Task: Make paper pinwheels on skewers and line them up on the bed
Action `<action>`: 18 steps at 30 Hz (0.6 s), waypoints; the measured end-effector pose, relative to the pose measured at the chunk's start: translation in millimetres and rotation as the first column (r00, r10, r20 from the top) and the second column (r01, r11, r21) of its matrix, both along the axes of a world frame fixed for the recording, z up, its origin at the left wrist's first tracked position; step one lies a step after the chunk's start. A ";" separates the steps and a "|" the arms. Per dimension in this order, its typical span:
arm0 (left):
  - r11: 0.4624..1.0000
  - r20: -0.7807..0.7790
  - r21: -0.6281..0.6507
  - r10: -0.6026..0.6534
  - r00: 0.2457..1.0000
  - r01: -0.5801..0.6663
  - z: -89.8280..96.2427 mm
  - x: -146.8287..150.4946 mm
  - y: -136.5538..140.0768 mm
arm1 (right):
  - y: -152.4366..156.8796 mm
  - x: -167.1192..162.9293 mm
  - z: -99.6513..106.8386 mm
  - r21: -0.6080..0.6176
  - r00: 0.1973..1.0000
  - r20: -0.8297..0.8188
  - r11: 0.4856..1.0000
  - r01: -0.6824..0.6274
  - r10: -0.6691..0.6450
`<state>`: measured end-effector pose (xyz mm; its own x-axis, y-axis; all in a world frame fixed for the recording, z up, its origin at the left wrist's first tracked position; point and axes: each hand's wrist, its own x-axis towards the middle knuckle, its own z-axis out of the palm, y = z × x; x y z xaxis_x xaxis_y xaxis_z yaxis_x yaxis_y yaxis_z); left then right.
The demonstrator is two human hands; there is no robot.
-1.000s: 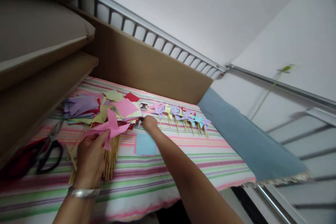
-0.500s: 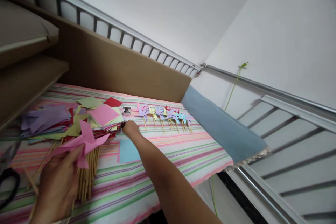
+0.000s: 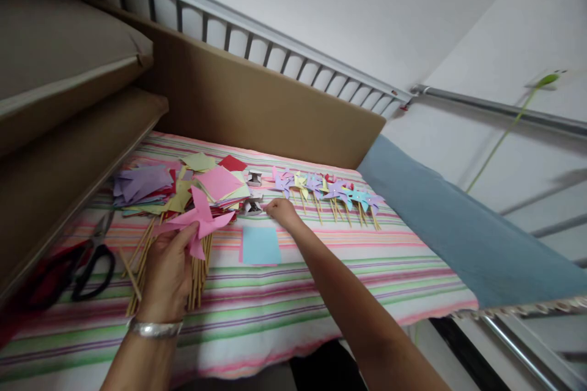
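Observation:
A pink paper pinwheel [image 3: 202, 220] with folded blades is pinched in my left hand [image 3: 167, 266], at its centre. My right hand [image 3: 282, 212] has its fingers pressed together just right of a small open box [image 3: 252, 206] of tiny dark and shiny pieces. Whatever those fingertips hold is too small to make out. A second small box [image 3: 254, 178] stands behind the first. Below them a light blue paper square [image 3: 261, 244] lies over a pink one. Wooden sticks [image 3: 198, 275] lie in a bundle under and beside my left hand.
Stacked coloured paper squares [image 3: 220, 183] and purple cut papers [image 3: 142, 186] lie behind my left hand. Finished pinwheels on sticks [image 3: 337, 190] form a row at right. Black-handled scissors [image 3: 94, 263] rest at left, near brown padded cushions [image 3: 77, 116]. A brown board [image 3: 257, 110] borders the striped cloth.
My right hand has drawn back a little from the small box, which now shows. The view has turned left, bringing the scissors fully in. My left hand still holds the pinwheel.

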<state>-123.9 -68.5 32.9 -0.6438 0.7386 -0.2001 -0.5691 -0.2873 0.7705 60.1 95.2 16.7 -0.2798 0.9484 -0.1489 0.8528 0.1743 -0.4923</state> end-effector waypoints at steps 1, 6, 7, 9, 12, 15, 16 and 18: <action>1.000 0.013 0.014 -0.018 1.000 0.018 0.1 0.9 0.0 | -8.4 6.2 -3.6 -0.029 1.000 -0.016 0.999 -0.025 0.024; 0.996 0.039 0.065 -0.057 0.998 0.055 -1.2 4.2 0.5 | -47.1 18.2 -23.4 -0.172 0.984 -0.055 0.969 -0.178 0.171; 0.996 0.033 0.064 -0.059 0.998 0.056 -1.4 4.6 0.4 | -50.8 18.1 -25.6 -0.172 0.981 -0.055 0.966 -0.195 0.188; 0.997 0.025 0.052 -0.056 0.998 0.055 -1.5 5.2 -0.3 | -54.7 18.1 -28.1 -0.132 0.978 -0.055 0.970 -0.205 0.200; 0.997 0.014 0.050 -0.058 0.998 0.057 -1.9 4.9 -1.6 | -59.9 21.6 -29.6 -0.029 0.981 -0.056 0.982 -0.186 0.184; 0.997 0.021 0.056 -0.063 0.998 0.061 -2.9 4.5 -1.5 | -72.2 28.4 -31.5 0.070 0.987 -0.042 0.986 -0.151 0.154; 0.996 0.027 0.059 -0.062 0.998 0.060 -3.2 4.6 -1.1 | -77.2 30.6 -32.1 0.098 0.989 -0.031 0.986 -0.138 0.142; 0.995 0.036 0.074 -0.067 0.997 0.064 -3.6 5.2 0.2 | -85.8 33.8 -32.7 0.138 0.992 -0.003 0.983 -0.123 0.124</action>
